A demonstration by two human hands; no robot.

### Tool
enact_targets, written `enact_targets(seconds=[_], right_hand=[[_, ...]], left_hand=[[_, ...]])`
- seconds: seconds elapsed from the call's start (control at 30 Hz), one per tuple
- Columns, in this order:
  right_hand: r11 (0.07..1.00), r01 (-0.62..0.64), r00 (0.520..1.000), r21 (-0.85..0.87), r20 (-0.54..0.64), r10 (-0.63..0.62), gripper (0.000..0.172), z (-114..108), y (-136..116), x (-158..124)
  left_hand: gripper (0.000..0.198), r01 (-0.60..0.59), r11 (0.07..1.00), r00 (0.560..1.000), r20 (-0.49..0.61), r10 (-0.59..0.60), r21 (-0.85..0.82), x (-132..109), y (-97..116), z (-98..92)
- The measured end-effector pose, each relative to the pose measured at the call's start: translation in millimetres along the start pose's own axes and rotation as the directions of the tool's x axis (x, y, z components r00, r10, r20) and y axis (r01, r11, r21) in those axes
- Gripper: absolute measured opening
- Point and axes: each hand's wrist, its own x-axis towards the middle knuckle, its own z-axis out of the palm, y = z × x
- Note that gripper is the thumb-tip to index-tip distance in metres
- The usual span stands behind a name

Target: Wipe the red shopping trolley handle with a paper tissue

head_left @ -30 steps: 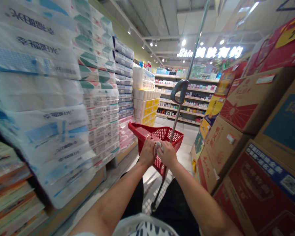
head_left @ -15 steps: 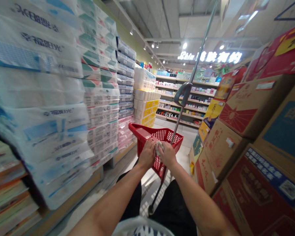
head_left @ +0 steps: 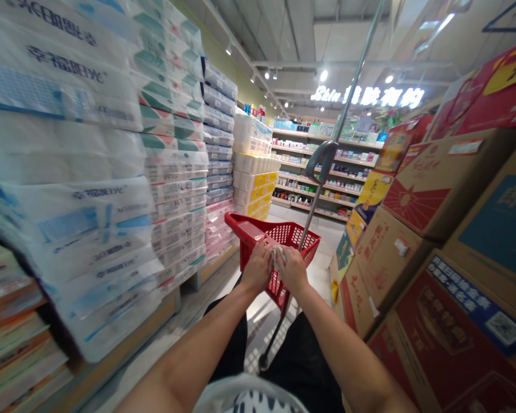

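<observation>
My left hand (head_left: 258, 267) and my right hand (head_left: 291, 268) come together in front of me, both with curled fingers. Between them is a small crumpled, pale white-green wad (head_left: 277, 256), mostly hidden by the fingers; its material is unclear. Both hands are at the near side of a red shopping cart (head_left: 279, 232) with a perforated plastic basket. Whether they also press on the cart is hidden. A thin metal pole (head_left: 312, 215) slants up past the basket, bearing a grey loop-shaped handle (head_left: 321, 162).
On the left rise tall stacks of wrapped toilet-paper packs (head_left: 98, 223), standing on a low platform (head_left: 129, 338). Stacked cartons (head_left: 391, 252) line the right side. Shelves of small goods (head_left: 296, 172) cross the far end of the aisle. My legs (head_left: 301, 361) are below the hands.
The view has shifted very slightly. My fingers move a little around the pale wad, while the cart stays in nearly the same place before me.
</observation>
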Motion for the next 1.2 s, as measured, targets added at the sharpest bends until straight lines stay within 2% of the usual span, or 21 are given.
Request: enact_targets(seconds=[0.07,0.13,0.17,0.33,0.43,0.57,0.63,0.73,0.8,0.93,1.0,1.2], right_hand=[[0.997,0.078,0.989,-0.016,-0.128,-0.079,0.027,3.8,1.2,-12.4],[0.993,0.110,0.975,-0.035,-0.191,-0.114,0.028,6.1,2.4,-20.6],[0.993,0.105,0.977,-0.045,-0.183,-0.112,0.027,6.0,2.7,-20.8],[0.999,0.006,1.000,-0.051,0.006,-0.005,0.022,0.1,1.2,-1.9],[0.999,0.018,0.998,-0.046,-0.054,-0.020,0.024,2.5,0.4,-8.7],[0.990,0.127,0.971,-0.065,-0.195,-0.137,0.031,6.7,3.6,-27.3],[0.989,0.130,0.977,-0.069,-0.163,-0.140,0.028,4.3,6.0,-23.7],[0.996,0.071,0.997,-0.046,-0.031,-0.072,0.025,-1.7,8.2,-7.1],[0.999,0.035,0.999,-0.014,-0.001,-0.035,0.026,-2.7,8.1,-2.1],[0.998,0.057,0.985,0.002,-0.164,-0.056,0.029,3.2,5.5,-18.3],[0.997,0.077,0.975,-0.015,-0.207,-0.078,0.031,4.2,4.9,-25.0],[0.999,-0.046,0.999,0.008,0.016,0.046,0.030,-4.3,5.2,-2.1]], left_hand=[[0.032,-0.008,1.000,1.000,0.000,0.008,-0.004,-1.6,-0.9,0.8],[0.032,-0.015,1.000,1.000,-0.008,0.015,0.000,-3.7,-1.4,1.9],[0.031,-0.015,1.000,1.000,-0.015,0.015,0.003,-4.5,-1.3,2.3],[0.033,-0.014,1.000,1.000,-0.009,0.014,-0.001,-3.1,1.2,0.6],[0.033,-0.006,1.000,1.000,0.001,0.006,-0.004,-2.2,1.6,-0.8],[0.032,-0.014,1.000,1.000,0.018,0.014,0.000,-4.3,1.9,-0.8],[0.032,-0.007,1.000,1.000,0.017,0.007,0.003,-4.4,2.6,-0.3],[0.033,0.011,1.000,1.000,0.015,-0.011,0.003,-2.6,3.6,0.5],[0.034,0.019,1.000,1.000,0.019,-0.019,0.003,-1.3,3.9,0.8],[0.033,-0.007,1.000,1.000,0.029,0.006,0.009,-2.3,3.5,0.4],[0.032,-0.026,1.000,0.999,0.024,0.026,0.011,-4.0,3.3,0.4],[0.035,-0.022,0.999,1.000,0.022,0.021,0.029,-3.2,2.7,2.9]])
